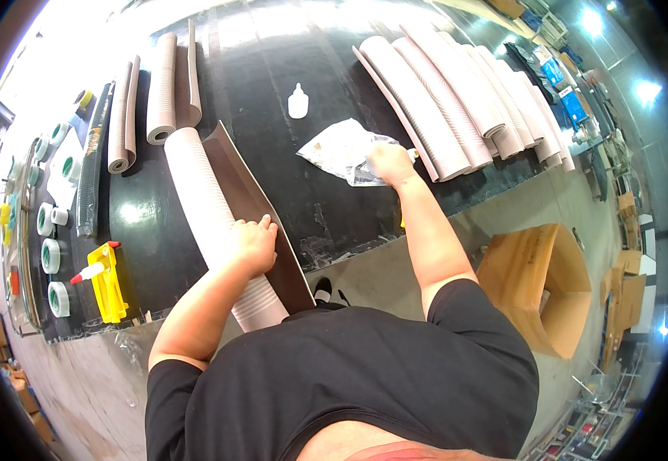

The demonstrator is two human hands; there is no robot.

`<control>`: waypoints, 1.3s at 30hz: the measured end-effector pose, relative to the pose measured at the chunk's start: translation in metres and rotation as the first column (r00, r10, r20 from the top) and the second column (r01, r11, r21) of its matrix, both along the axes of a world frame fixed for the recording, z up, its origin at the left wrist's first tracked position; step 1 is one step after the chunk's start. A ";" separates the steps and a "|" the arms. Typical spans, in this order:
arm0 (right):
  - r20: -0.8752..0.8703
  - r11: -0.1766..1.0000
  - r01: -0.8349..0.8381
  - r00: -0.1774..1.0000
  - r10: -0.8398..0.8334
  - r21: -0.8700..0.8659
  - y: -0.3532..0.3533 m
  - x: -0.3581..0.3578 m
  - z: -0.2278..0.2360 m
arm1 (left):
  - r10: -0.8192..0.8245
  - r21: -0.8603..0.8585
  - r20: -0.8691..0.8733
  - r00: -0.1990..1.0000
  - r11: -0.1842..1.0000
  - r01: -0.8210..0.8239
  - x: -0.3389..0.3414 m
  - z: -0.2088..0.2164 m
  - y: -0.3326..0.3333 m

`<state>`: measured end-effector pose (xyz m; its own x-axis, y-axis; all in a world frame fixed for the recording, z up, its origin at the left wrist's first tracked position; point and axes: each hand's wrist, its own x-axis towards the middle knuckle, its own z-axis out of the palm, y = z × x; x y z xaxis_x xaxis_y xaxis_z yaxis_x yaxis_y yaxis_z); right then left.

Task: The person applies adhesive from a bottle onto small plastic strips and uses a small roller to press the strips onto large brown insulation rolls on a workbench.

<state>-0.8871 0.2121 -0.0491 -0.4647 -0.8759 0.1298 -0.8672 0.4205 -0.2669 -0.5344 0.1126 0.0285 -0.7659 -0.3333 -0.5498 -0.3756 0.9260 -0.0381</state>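
A partly rolled ribbed mat [196, 180], pale pink-beige outside and brown inside, lies at a slant across the table's near edge. My left hand [253, 244] is closed over it, fingers curled at the edge of the roll beside the raised brown flap. To the right, my right hand [390, 163] is over the end of a crumpled clear plastic bag [338, 150] with white contents. Motion smears its fingers, so their grip cannot be made out. Behind the bag stands a white squeeze bottle [298, 102] with a narrow tip.
Several rolled mats [418, 100] lie side by side at right; others [163, 92] are at far left. Tape rolls [51, 256], a yellow tool [107, 284] and a black wrapped roll [94, 161] line the left side. An open cardboard box [530, 284] stands on the floor at right.
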 end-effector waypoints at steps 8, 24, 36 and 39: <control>0.951 0.840 0.528 0.305 -0.047 -0.128 0.058 0.049 0.068 | 0.069 0.059 -0.086 0.994 0.996 -0.064 0.001 0.004 0.000; -0.123 0.543 -0.503 0.800 0.587 -0.672 0.010 0.205 0.042 | 0.870 0.938 0.227 0.438 -0.316 0.140 0.012 -0.032 -0.028; 0.878 0.826 0.562 -0.379 0.294 -0.034 -0.011 0.283 0.058 | 0.961 0.960 0.134 0.242 -0.187 0.208 0.017 -0.031 -0.021; 0.881 0.821 0.572 -0.382 0.277 -0.010 -0.015 0.287 0.050 | 0.976 0.966 0.083 0.202 -0.129 0.225 0.026 -0.034 -0.022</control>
<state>-0.6002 0.1974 0.0008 -0.4172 -0.7827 -0.4618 0.7656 -0.0289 -0.6427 -0.5079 0.0911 -0.0056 -0.7536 -0.6079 -0.2502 0.0967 -0.4790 0.8725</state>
